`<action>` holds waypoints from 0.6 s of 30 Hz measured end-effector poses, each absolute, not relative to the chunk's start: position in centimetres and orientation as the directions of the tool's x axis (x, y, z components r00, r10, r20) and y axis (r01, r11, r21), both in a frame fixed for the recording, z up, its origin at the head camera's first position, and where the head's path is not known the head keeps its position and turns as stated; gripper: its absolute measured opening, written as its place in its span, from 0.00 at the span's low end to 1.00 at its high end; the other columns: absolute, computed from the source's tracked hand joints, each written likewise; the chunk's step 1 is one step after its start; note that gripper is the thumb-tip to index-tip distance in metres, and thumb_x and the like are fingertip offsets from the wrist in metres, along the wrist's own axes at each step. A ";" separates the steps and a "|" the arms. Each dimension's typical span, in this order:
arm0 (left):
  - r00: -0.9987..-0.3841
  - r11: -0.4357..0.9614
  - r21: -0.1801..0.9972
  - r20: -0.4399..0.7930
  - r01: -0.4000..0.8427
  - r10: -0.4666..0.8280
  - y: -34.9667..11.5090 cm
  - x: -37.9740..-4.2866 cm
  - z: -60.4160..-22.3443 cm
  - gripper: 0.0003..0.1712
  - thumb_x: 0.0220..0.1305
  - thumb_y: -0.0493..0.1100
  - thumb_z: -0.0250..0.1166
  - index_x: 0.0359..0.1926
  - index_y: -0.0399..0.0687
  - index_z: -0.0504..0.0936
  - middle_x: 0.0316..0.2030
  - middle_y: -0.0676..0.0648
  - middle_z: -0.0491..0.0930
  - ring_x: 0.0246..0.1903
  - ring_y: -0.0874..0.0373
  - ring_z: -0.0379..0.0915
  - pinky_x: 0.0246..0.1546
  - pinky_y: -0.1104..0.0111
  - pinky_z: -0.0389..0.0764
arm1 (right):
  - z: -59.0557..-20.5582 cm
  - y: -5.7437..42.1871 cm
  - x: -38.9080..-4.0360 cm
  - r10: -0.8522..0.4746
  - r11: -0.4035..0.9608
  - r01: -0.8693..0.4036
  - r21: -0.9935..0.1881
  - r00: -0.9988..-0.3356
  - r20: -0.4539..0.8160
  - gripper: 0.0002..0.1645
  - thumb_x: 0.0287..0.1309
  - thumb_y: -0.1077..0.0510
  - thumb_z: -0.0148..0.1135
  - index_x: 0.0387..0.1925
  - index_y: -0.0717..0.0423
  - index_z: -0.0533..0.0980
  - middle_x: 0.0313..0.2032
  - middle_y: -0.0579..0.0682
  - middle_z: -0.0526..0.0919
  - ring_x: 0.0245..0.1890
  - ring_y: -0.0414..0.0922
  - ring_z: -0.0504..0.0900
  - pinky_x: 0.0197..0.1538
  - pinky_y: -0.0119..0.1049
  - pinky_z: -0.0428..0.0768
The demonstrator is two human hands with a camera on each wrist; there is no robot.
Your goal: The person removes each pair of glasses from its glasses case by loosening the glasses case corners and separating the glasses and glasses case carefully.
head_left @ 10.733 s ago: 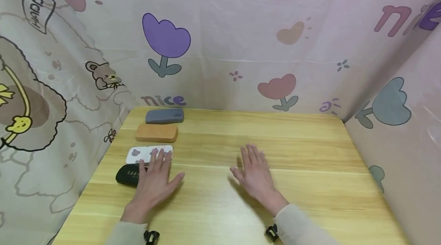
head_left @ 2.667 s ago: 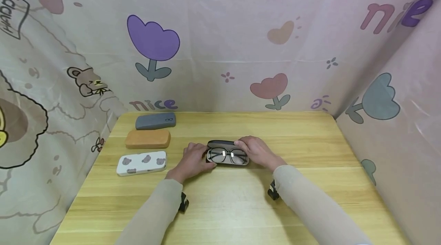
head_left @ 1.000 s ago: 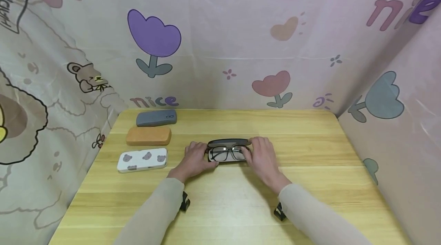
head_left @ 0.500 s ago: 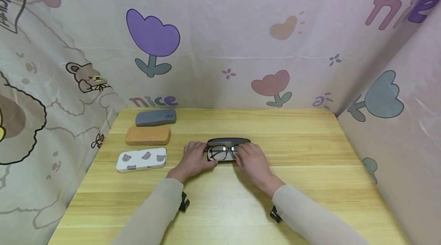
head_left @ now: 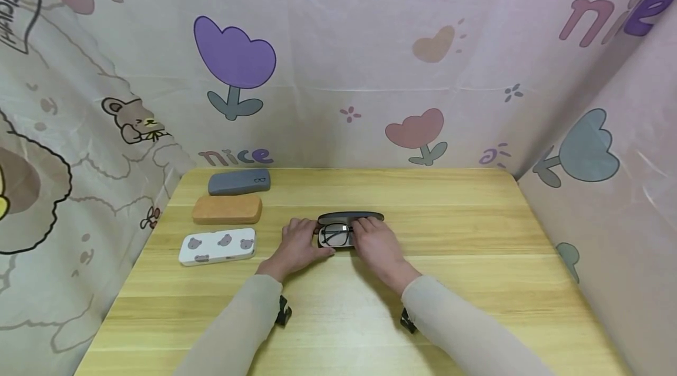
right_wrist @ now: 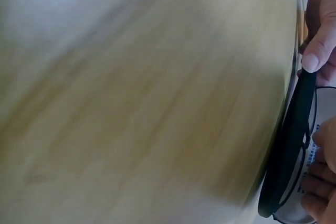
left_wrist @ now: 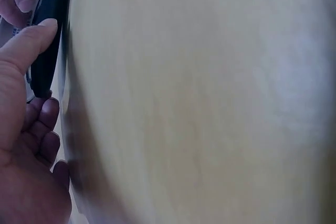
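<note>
A black glasses case [head_left: 351, 215] stands with its lid raised in the middle of the table. Eyeglasses [head_left: 335, 235] with dark frames lie in its pale inside, where blue print shows in the right wrist view. My left hand [head_left: 296, 247] grips the case's left end; its thumb [left_wrist: 32, 43] presses the front wall [left_wrist: 46, 74] and the other fingers curl around the end. My right hand [head_left: 378, 249] reaches over the case and hides the right half of the glasses. Its curled fingers lie right at the bridge [right_wrist: 306, 141]; I cannot tell whether they pinch it.
Three more cases lie in a column on the left: grey [head_left: 239, 182] at the back, orange [head_left: 227, 210] in the middle, white with bear prints [head_left: 217, 246] in front. A printed curtain [head_left: 338, 59] hangs behind the wooden table [head_left: 476, 235] and at both sides.
Over the last second my right hand has moved left from the case's right end to the middle of the glasses. Earlier, the black case lay at left and was brought here and opened.
</note>
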State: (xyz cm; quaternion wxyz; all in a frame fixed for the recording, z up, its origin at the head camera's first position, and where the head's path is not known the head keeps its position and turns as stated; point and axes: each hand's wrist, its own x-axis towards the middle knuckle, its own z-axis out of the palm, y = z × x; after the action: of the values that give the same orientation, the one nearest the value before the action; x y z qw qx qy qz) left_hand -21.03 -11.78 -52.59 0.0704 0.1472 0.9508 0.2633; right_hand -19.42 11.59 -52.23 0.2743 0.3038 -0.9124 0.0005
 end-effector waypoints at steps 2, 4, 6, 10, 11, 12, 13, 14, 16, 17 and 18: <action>-0.947 0.815 0.526 -0.054 0.243 0.317 -11.8 -21.0 -52.6 0.50 0.58 0.65 0.77 0.70 0.37 0.75 0.62 0.41 0.79 0.64 0.44 0.64 0.67 0.48 0.62 | -52.3 11.5 -19.5 -0.558 0.817 -0.546 0.182 -0.673 0.486 0.18 0.65 0.55 0.72 0.51 0.62 0.85 0.46 0.54 0.91 0.48 0.49 0.88 0.58 0.41 0.82; -0.947 0.813 0.529 -0.053 0.243 0.317 -11.8 -21.0 -52.7 0.50 0.57 0.65 0.78 0.70 0.37 0.75 0.62 0.41 0.80 0.64 0.45 0.64 0.67 0.48 0.62 | -52.3 11.4 -19.5 -0.560 0.820 -0.539 0.193 -0.683 0.470 0.17 0.65 0.55 0.72 0.51 0.61 0.85 0.46 0.54 0.91 0.48 0.48 0.88 0.59 0.40 0.82; -0.946 0.813 0.529 -0.054 0.243 0.319 -11.8 -21.1 -52.6 0.51 0.57 0.66 0.77 0.70 0.37 0.75 0.62 0.41 0.80 0.64 0.45 0.64 0.68 0.48 0.62 | -52.4 11.4 -19.5 -0.561 0.821 -0.537 0.197 -0.690 0.457 0.16 0.65 0.56 0.72 0.50 0.61 0.85 0.45 0.53 0.91 0.47 0.48 0.88 0.58 0.40 0.81; -0.947 0.820 0.516 -0.048 0.250 0.319 -11.7 -21.1 -52.6 0.50 0.58 0.65 0.77 0.69 0.36 0.75 0.62 0.40 0.79 0.64 0.44 0.64 0.66 0.48 0.62 | -52.4 11.3 -19.4 -0.566 0.820 -0.532 0.212 -0.696 0.441 0.11 0.62 0.59 0.73 0.44 0.59 0.85 0.41 0.51 0.90 0.44 0.48 0.86 0.55 0.40 0.82; -0.947 0.824 0.506 -0.044 0.254 0.319 -11.7 -21.1 -52.6 0.49 0.57 0.64 0.77 0.69 0.36 0.75 0.62 0.40 0.79 0.63 0.44 0.64 0.65 0.48 0.62 | -52.4 11.2 -19.4 -0.566 0.820 -0.531 0.212 -0.699 0.437 0.10 0.61 0.60 0.73 0.43 0.58 0.84 0.40 0.51 0.89 0.43 0.48 0.85 0.54 0.40 0.81; -0.947 0.827 0.500 -0.041 0.256 0.318 -11.7 -21.1 -52.6 0.49 0.57 0.64 0.78 0.68 0.36 0.75 0.62 0.40 0.79 0.63 0.44 0.64 0.65 0.48 0.62 | -52.4 11.2 -19.4 -0.564 0.822 -0.530 0.211 -0.702 0.434 0.09 0.60 0.61 0.73 0.41 0.58 0.84 0.39 0.51 0.89 0.42 0.48 0.84 0.53 0.40 0.81; -0.947 0.830 0.495 -0.038 0.259 0.318 -11.6 -21.1 -52.6 0.49 0.57 0.63 0.78 0.68 0.35 0.75 0.62 0.40 0.79 0.63 0.44 0.64 0.64 0.48 0.62 | -52.4 11.1 -19.4 -0.562 0.823 -0.528 0.209 -0.707 0.429 0.08 0.59 0.61 0.73 0.40 0.58 0.83 0.38 0.50 0.88 0.41 0.48 0.84 0.53 0.40 0.81; -0.948 0.833 0.487 -0.034 0.262 0.318 -11.6 -21.2 -52.7 0.48 0.57 0.63 0.78 0.67 0.35 0.76 0.61 0.39 0.80 0.63 0.44 0.64 0.63 0.48 0.62 | -52.4 11.0 -19.4 -0.559 0.825 -0.527 0.205 -0.711 0.426 0.08 0.59 0.62 0.73 0.40 0.58 0.83 0.37 0.50 0.88 0.40 0.48 0.83 0.52 0.40 0.81; -0.948 0.835 0.482 -0.030 0.265 0.318 -11.5 -21.1 -52.7 0.48 0.56 0.63 0.78 0.66 0.35 0.76 0.61 0.39 0.80 0.62 0.43 0.65 0.62 0.48 0.62 | -52.4 10.9 -19.4 -0.553 0.830 -0.521 0.201 -0.721 0.418 0.07 0.59 0.63 0.72 0.39 0.58 0.83 0.36 0.50 0.87 0.40 0.48 0.83 0.52 0.40 0.81; -0.948 0.835 0.481 -0.028 0.266 0.318 -11.5 -21.1 -52.7 0.48 0.56 0.63 0.78 0.66 0.35 0.76 0.61 0.39 0.80 0.62 0.43 0.65 0.62 0.48 0.62 | -52.3 10.9 -19.4 -0.551 0.832 -0.515 0.205 -0.725 0.414 0.07 0.58 0.64 0.72 0.39 0.57 0.82 0.36 0.50 0.87 0.40 0.48 0.82 0.52 0.40 0.80; -0.947 0.832 0.487 -0.028 0.267 0.320 -11.5 -21.1 -52.6 0.48 0.56 0.64 0.78 0.66 0.35 0.76 0.61 0.39 0.80 0.62 0.43 0.65 0.63 0.48 0.61 | -52.3 10.9 -19.4 -0.548 0.835 -0.509 0.209 -0.730 0.410 0.07 0.57 0.65 0.72 0.39 0.58 0.82 0.36 0.50 0.87 0.39 0.48 0.82 0.51 0.40 0.80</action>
State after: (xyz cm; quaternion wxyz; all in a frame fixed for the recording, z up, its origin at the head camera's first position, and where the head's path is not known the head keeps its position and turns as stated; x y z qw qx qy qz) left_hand -21.13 -11.47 -52.61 0.0539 0.1533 0.9556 0.2460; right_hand -19.39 10.88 -52.31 0.2330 0.2845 -0.9290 -0.0412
